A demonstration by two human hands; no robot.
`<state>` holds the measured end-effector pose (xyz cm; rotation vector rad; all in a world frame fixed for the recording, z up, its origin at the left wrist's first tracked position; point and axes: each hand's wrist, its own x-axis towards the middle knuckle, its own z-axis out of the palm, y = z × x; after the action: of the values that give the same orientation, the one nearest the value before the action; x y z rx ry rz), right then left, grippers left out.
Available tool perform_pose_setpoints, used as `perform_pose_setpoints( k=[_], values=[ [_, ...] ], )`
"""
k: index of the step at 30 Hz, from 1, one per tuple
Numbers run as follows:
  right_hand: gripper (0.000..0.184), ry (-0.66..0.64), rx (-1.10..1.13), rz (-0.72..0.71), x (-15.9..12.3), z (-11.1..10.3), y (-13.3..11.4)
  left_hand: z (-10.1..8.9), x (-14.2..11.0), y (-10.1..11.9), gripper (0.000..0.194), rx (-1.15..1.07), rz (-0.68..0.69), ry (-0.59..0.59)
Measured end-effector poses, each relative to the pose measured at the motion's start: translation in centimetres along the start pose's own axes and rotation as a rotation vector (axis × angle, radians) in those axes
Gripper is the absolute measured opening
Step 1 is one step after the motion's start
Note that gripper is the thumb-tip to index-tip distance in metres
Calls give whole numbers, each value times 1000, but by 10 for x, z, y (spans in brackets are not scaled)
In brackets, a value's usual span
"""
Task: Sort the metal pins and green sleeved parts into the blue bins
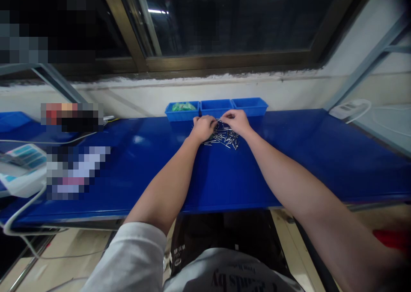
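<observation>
Pins [227, 138] lie loose near the worktop's [224, 176] back edge, below and between my fingertips. My right hand [236, 120] pinches at the pile's top, my left hand [204, 128] curls at its left side; what either grips, I cannot tell.

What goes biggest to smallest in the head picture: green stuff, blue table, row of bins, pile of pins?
1. Blue table
2. Row of bins
3. Pile of pins, partly hidden
4. Green stuff
</observation>
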<state>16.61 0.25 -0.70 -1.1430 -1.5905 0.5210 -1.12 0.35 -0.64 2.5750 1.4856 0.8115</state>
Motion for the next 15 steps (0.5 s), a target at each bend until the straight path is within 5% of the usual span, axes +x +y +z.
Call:
perform_pose_setpoints(
  k=[15],
  values=[
    [29,396,-106,209,14,-21,16,-1,-2,2,22,-23,-35,28]
  ],
)
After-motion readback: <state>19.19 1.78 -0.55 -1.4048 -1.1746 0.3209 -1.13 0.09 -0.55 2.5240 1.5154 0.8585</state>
